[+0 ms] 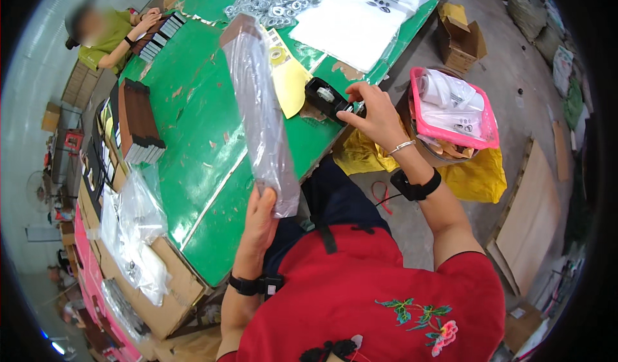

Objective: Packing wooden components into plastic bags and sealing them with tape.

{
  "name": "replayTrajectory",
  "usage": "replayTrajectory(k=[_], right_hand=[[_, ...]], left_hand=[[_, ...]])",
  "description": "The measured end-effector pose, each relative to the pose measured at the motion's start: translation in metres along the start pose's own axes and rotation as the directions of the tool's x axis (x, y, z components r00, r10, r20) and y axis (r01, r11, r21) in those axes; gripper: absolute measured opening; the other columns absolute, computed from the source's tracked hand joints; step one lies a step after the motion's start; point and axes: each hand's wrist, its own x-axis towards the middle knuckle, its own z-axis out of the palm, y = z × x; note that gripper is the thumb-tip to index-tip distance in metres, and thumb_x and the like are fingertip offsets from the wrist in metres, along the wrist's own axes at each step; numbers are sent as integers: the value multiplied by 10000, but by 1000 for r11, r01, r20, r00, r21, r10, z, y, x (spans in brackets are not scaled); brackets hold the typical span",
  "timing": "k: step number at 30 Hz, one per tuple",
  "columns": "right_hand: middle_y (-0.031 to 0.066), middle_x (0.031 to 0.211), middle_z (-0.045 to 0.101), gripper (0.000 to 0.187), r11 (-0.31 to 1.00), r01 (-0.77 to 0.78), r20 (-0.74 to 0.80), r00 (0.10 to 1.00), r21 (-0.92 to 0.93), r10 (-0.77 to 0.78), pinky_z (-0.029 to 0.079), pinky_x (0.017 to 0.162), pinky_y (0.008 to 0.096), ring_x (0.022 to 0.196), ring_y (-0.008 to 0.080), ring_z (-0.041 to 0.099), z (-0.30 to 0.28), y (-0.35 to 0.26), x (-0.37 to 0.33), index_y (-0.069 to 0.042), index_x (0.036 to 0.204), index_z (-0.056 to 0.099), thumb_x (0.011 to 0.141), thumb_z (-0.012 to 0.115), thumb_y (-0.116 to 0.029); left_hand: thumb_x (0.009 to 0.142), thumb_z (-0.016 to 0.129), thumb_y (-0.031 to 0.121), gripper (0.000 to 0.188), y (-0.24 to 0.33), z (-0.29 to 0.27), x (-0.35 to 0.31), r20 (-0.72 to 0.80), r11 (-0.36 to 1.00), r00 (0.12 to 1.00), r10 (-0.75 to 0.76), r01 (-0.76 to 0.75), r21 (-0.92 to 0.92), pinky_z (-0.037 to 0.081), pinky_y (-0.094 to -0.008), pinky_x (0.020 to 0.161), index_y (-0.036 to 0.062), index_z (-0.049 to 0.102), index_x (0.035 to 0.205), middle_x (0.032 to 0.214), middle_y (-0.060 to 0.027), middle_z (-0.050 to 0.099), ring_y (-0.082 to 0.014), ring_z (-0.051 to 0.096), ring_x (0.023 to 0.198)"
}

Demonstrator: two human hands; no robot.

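Note:
My left hand point(259, 217) is closed around the lower end of a long brown packet point(254, 85) sleeved in clear plastic. The packet is tilted up over the green table. At the table's right edge sits a black tape dispenser point(317, 92) with a small roll in it. The thumb and fingers of my right hand point(380, 119) are bent around its near end; whether a strip of tape is between them is too small to tell. Beside the dispenser lies a yellow sheet point(289, 85), with a roll of yellowish tape point(277, 55) at its upper part.
Metal rings point(277, 1) and white plastic bags point(351, 27) cover the far end of the green table point(199, 124). Brown stacked pieces point(138, 120) stand on its left. A pink basket point(488, 114) is to my right. A co-worker point(103, 37) handles similar pieces at far left.

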Motion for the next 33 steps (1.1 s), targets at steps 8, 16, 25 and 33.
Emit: replayTrajectory(k=[8,16,25,33], right_hand=[[26,870,648,459,994,63,86,995,-92,-55,387,811,366,895,232,600,-2,-2,18,-97,1092,580,752,795,-317],[-7,765,623,368,977,-129,95,989,171,114,347,840,384,841,210,593,18,3,22,-125,1092,593,791,758,-255],[-14,674,545,234,823,-308,131,951,477,280,406,638,258,636,89,514,-31,12,-32,-42,1051,647,853,705,-151],[-66,784,619,144,411,-335,161,902,848,402,388,613,161,682,-7,514,38,39,-42,-34,959,653,879,743,-114]], left_hand=[[989,599,277,665,2,28,33,27,981,1000,-14,9,191,356,-332,1088,14,286,1513,1381,-90,498,-174,486,1255],[992,594,247,625,-9,47,52,100,976,995,-13,-9,216,368,-311,1062,13,310,1497,1362,-86,514,-160,494,1230],[1008,555,225,634,-13,37,52,80,970,996,-42,21,243,399,-369,1074,13,260,1528,1414,-119,492,-208,514,1265],[996,569,205,668,-12,43,41,138,951,989,-52,7,309,362,-366,1110,-5,235,1536,1436,-119,474,-214,480,1306]])
